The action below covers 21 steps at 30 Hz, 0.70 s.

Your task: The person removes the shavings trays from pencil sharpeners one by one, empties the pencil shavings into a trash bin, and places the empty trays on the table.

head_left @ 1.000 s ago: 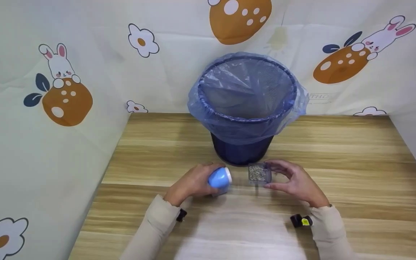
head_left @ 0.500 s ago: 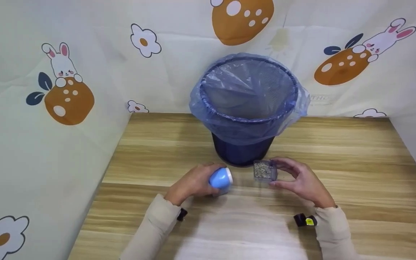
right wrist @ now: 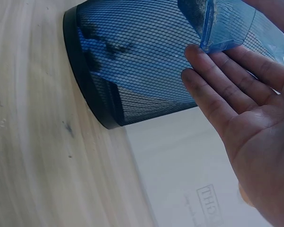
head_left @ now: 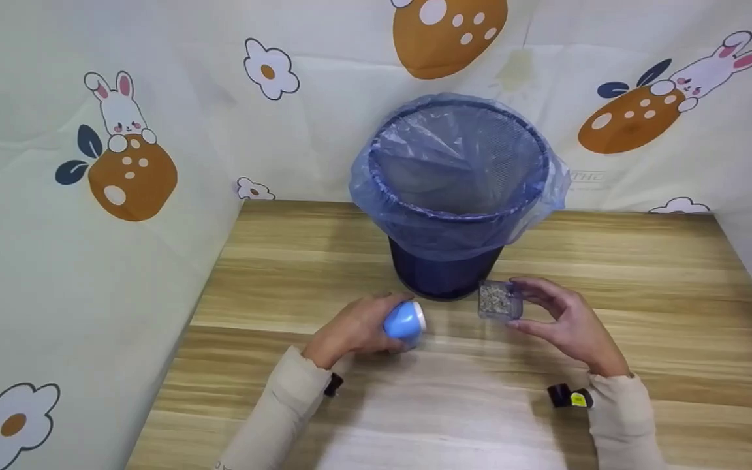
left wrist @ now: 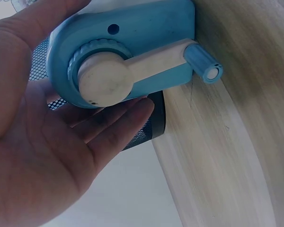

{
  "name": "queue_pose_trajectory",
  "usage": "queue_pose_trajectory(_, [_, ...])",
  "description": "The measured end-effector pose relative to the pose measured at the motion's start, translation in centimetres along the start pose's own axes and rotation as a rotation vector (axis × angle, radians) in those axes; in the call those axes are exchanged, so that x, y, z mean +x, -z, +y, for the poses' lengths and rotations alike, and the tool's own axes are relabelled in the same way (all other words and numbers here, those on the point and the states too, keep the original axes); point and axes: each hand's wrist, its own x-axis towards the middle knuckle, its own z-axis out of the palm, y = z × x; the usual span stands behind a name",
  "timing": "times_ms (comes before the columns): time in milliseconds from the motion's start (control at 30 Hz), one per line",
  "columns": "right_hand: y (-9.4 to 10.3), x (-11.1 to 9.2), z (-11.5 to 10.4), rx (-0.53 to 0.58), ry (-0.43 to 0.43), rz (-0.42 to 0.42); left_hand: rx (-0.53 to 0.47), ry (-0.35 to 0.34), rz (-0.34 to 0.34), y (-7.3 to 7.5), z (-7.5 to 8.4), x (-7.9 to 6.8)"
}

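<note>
My left hand (head_left: 364, 326) grips a blue hand-crank pencil sharpener (head_left: 403, 321). In the left wrist view the sharpener's white crank (left wrist: 156, 65) with its blue knob shows, and the fingers curl round the body. Between thumb and fingers my right hand (head_left: 568, 321) holds a clear shavings drawer (head_left: 500, 301), filled with grey-brown shavings. The drawer is apart from the sharpener, just in front of the bin's base on its right side. The right wrist view catches only the lower part of the drawer (right wrist: 232, 28), against the fingertips.
A dark mesh bin (head_left: 444, 267) stands at the back of the wooden table (head_left: 271, 274). A blue plastic bag (head_left: 376, 196) lines it and hangs over its rim. Patterned cloth (head_left: 324, 130) covers the walls behind and beside the table.
My right hand has moved the drawer to the right and slightly toward the back, widening the gap from the sharpener. My left hand keeps hold of the sharpener almost in place.
</note>
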Motion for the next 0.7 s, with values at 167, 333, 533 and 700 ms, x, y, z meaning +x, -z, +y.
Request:
queue_pose_trajectory(167, [0.8,-0.1,-0.6,-0.027,-0.016,0.015,-0.008,-0.005,0.015,0.3,0.1,0.0])
queue_pose_trajectory(333, [1.5,-0.2,-1.2,-0.044,-0.017,0.036,-0.013,-0.017,0.039,1.0,0.2,-0.1])
queue_pose_trajectory(533, [2.1,-0.4,-1.8,-0.056,-0.006,0.070,-0.037,-0.090,0.134,2.0,0.1,-0.1])
queue_pose_trajectory(700, [2.4,-0.5,-2.2,-0.060,-0.005,0.071,-0.060,-0.131,0.244,2.8,0.2,-0.4])
